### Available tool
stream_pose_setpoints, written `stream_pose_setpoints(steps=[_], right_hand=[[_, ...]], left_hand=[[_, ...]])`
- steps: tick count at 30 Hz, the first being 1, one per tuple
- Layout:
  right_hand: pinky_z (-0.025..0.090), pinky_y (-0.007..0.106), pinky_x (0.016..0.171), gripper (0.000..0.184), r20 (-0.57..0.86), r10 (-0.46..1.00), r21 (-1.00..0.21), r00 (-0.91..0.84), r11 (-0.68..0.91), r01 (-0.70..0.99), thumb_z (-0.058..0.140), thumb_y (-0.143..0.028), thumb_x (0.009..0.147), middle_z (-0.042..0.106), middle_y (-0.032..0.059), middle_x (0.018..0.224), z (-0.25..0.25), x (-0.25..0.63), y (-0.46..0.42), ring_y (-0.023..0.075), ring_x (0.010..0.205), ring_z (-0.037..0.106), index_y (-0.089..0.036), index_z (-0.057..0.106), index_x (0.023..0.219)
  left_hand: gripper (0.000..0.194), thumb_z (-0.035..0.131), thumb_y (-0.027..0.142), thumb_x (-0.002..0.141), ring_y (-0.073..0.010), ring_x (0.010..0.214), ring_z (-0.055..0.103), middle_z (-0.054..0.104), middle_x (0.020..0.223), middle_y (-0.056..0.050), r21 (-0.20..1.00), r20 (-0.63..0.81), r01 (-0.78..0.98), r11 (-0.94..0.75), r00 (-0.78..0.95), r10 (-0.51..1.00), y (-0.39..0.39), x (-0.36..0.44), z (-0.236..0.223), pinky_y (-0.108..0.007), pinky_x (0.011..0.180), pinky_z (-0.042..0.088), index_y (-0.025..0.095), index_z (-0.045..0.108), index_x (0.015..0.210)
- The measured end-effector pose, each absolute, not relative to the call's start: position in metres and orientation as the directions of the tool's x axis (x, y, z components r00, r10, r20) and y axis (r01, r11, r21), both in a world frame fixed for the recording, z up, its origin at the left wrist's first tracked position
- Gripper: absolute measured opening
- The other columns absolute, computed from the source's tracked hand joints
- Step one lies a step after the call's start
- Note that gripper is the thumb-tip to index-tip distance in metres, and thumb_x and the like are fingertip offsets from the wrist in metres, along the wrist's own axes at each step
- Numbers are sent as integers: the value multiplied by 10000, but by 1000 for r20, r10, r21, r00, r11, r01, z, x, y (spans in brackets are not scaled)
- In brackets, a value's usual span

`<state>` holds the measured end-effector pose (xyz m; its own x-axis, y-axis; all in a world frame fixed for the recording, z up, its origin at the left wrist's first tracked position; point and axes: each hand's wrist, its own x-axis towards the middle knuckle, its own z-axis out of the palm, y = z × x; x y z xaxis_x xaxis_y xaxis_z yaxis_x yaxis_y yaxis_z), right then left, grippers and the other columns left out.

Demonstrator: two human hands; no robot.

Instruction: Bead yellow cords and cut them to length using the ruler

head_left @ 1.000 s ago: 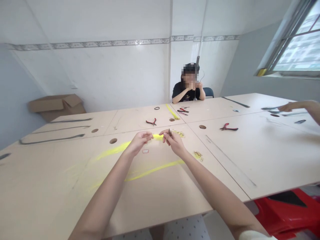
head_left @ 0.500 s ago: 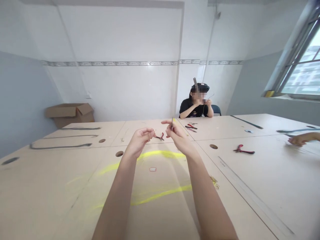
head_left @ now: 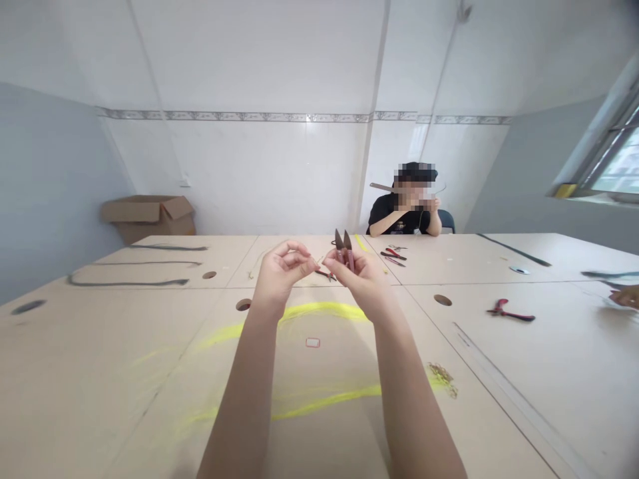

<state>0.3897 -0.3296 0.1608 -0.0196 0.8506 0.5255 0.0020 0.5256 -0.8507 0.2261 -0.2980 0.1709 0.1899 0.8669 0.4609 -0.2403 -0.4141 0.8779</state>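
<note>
My left hand (head_left: 283, 276) is raised over the table, thumb and fingertips pinched together. What it pinches is too small to make out. Close on its right, my right hand (head_left: 357, 276) is closed around a pair of thread snips (head_left: 344, 247), whose two dark pointed blades stick up and apart. The right thumb and forefinger reach toward the left fingertips, with a tiny gap between the hands. Below lie strands of bright yellow thread (head_left: 324, 309) in a loop. A small red-edged white label (head_left: 313, 342) rests inside that loop.
Pliers with red and black handles (head_left: 510, 311) lie to the right, beside a long clear ruler (head_left: 519, 386). Small gold pieces (head_left: 443, 379) are heaped near my right forearm. Dark cords (head_left: 130, 283) stretch along the left. A co-worker (head_left: 409, 206) sits opposite; a cardboard box (head_left: 150, 216) stands behind.
My right hand has turned, so the snips' two blades now show spread and upright. My hands have come closer together. The camera view has shifted slightly left.
</note>
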Motion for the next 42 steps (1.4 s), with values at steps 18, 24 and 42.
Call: stream_pose_setpoints(steps=[18,24,42], right_hand=[[266,275,565,283,501,863,-864,56,503,-16,747,-425,776,443,-17,627,167,395,-335,108,607,358,-174,628,723],[231,277,546,279,533,846,-846,17,533,12,736,-426,816,382,-39,595,168,402,-335,95,573,308,-177,634,743],[230,277,539,312,521,854,-854,5,521,3,745,-472,821,377,-39,598,165,401,-335,93,567,291,-178,661,759]], left_hand=[[231,821,274,767,-170,743,615,702,689,26,725,650,169,-667,150,745,-319,236,176,-302,730,398,236,674,940],[158,667,368,919,-170,876,621,745,930,-19,653,701,281,-703,128,702,-322,234,178,-296,783,430,240,758,938],[140,748,304,837,-156,762,567,697,773,-1,664,698,305,-683,78,712,-321,235,176,-292,715,425,230,746,718]])
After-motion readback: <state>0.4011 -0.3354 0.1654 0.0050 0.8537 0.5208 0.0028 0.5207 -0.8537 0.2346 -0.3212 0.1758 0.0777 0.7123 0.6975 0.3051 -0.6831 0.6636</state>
